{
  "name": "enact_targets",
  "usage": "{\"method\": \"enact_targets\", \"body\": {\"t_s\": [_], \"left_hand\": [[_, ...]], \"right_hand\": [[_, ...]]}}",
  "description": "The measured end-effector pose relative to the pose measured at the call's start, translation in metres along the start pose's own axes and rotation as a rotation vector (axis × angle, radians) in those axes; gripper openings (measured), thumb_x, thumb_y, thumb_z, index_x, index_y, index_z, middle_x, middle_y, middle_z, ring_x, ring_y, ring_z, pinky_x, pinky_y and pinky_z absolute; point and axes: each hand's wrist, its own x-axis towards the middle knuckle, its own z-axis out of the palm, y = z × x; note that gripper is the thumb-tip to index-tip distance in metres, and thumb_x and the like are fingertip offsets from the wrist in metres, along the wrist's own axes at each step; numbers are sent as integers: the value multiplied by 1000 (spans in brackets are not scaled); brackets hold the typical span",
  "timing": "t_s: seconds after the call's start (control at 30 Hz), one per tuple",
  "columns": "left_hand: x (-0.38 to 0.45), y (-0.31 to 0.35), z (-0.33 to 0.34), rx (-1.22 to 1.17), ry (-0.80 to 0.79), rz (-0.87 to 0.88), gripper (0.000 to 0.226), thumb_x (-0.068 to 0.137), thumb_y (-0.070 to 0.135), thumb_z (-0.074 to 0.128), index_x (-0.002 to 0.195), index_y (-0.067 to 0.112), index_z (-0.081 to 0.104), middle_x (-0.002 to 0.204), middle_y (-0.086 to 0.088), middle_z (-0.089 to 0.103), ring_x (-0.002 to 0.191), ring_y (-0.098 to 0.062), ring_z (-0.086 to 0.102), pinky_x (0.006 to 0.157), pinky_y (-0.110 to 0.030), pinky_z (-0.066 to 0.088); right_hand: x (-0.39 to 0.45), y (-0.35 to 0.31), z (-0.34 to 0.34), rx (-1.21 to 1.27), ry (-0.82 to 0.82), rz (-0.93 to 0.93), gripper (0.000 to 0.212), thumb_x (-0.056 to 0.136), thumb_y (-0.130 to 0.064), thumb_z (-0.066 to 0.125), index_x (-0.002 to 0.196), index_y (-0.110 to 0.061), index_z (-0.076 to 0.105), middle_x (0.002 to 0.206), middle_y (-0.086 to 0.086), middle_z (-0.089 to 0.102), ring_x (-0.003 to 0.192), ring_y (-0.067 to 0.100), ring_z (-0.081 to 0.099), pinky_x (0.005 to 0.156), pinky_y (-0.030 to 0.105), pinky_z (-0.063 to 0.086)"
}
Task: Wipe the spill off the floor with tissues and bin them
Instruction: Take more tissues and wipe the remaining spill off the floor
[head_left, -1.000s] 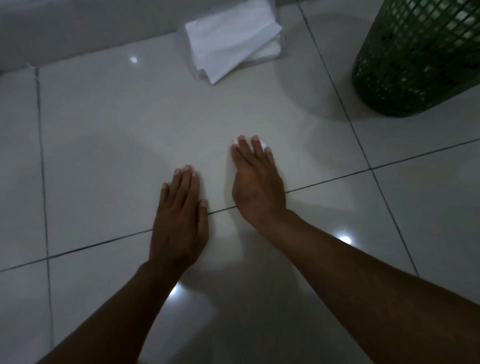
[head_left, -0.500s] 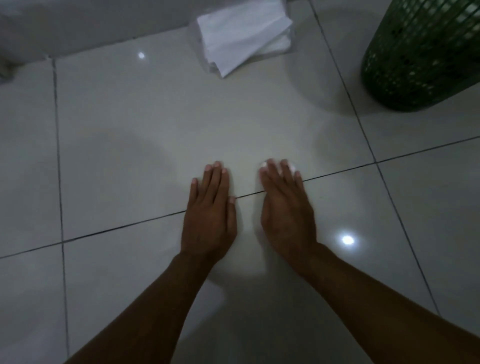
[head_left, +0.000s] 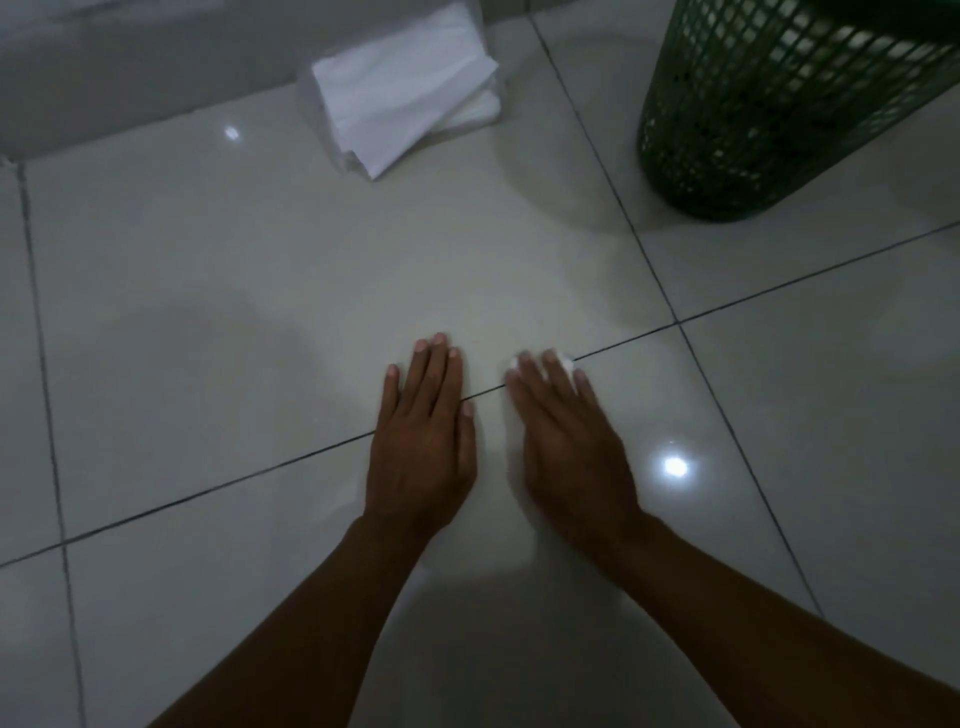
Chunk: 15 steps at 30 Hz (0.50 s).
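Note:
My right hand lies flat on the pale tiled floor, fingers straight, pressing a white tissue that peeks out only at the fingertips. My left hand rests flat on the floor beside it, fingers straight and together, holding nothing. A pack of white tissues lies at the back, by the wall. A green mesh bin stands at the back right. No spill shows clearly on the glossy tiles in this dim light.
A grey wall base runs along the back left. Dark grout lines cross the floor under both hands. A bright light reflection sits just right of my right hand.
My right hand has slid the tissue back toward me across the grout line, ending level with my left hand, which stayed planted on the floor.

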Motion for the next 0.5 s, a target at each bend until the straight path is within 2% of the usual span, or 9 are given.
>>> {"method": "enact_targets", "body": {"t_s": [0.07,0.13,0.23,0.3,0.33,0.4,0.5], "left_hand": [[6,7,2,-11,4,12,56,102,28,27,153,7,24,163,-9,18,153,-20,7,125,-45,9],[13,12,3,-21,3,20,56,101,26,30,154,7,23,163,-8,18,153,-20,7,124,-46,9],[24,15,4,-25,7,31,56,101,26,30,154,7,22,163,-9,18,153,-20,7,125,-44,7],[30,15,4,-22,14,20,56,101,26,30,153,6,23,163,-10,18,153,-20,6,125,-45,6],[32,14,4,-25,24,2,56,101,25,29,153,5,23,163,-10,18,153,-21,7,125,-45,7],[32,13,4,-37,35,-32,56,100,24,29,152,3,25,162,-13,19,152,-23,9,124,-46,8],[30,10,1,-49,33,-15,55,100,23,33,151,1,28,161,-15,22,152,-25,12,124,-48,12]], "right_hand": [[-24,20,-12,-40,-17,-99,50,91,-2,40,140,-1,50,149,15,46,143,33,36,113,55,36],[-32,34,-19,-55,7,-68,51,88,1,45,139,-1,51,148,15,47,142,34,37,111,57,38],[0,26,-15,-16,88,184,51,89,2,46,140,1,48,149,19,45,143,36,34,115,56,32],[35,13,-8,19,101,331,52,94,-5,38,145,-2,42,155,17,37,148,33,25,121,52,23],[48,7,-4,28,83,339,53,95,-9,33,147,-3,38,157,16,33,150,32,21,123,50,19],[52,2,4,38,41,226,55,95,-13,30,148,-5,38,157,15,33,150,31,20,123,49,18],[29,15,0,27,-21,-59,48,95,-7,41,143,-5,48,151,13,44,145,32,33,120,49,27]]}}
